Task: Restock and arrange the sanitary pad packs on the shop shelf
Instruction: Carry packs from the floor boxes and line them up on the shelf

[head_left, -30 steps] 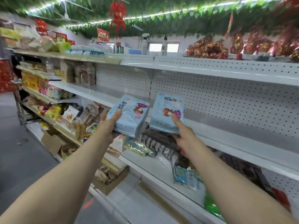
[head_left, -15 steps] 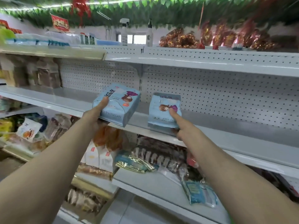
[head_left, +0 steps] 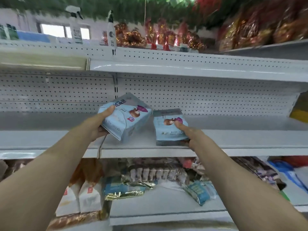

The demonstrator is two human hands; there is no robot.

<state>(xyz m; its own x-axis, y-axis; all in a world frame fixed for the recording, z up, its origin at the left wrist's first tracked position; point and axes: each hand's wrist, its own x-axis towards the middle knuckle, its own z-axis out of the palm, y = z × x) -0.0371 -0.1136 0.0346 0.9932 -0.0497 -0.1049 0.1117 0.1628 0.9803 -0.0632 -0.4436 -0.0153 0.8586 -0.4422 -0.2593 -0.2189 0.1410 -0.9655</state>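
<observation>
Left pack (head_left: 126, 117) of sanitary pads is held clear of the shelf (head_left: 241, 139), tilted with one lower corner pointing down toward the board. The left hand (head_left: 100, 125) grips it at its left end, thumb across the printed face and the other fingers curled underneath. Whether that low corner touches the board cannot be told.

Right pack (head_left: 168, 127) stands just beside it, close to the front edge of the shelf, printed face outward, and appears to rest on the board. The right hand (head_left: 191, 136) holds it at the lower right corner, forefinger stretched flat across the face and the remaining fingers tucked round the bottom edge. Judged purpose: to steady the pack upright while it is slid back.

Both packs are at the middle of the shelf, well forward of the pegboard back (head_left: 216, 97). Judged step: setting the pair side by side. The left pack needs levelling before it goes down.

Snack bags (head_left: 90, 195) fill the lower shelf (head_left: 166, 214).
</observation>
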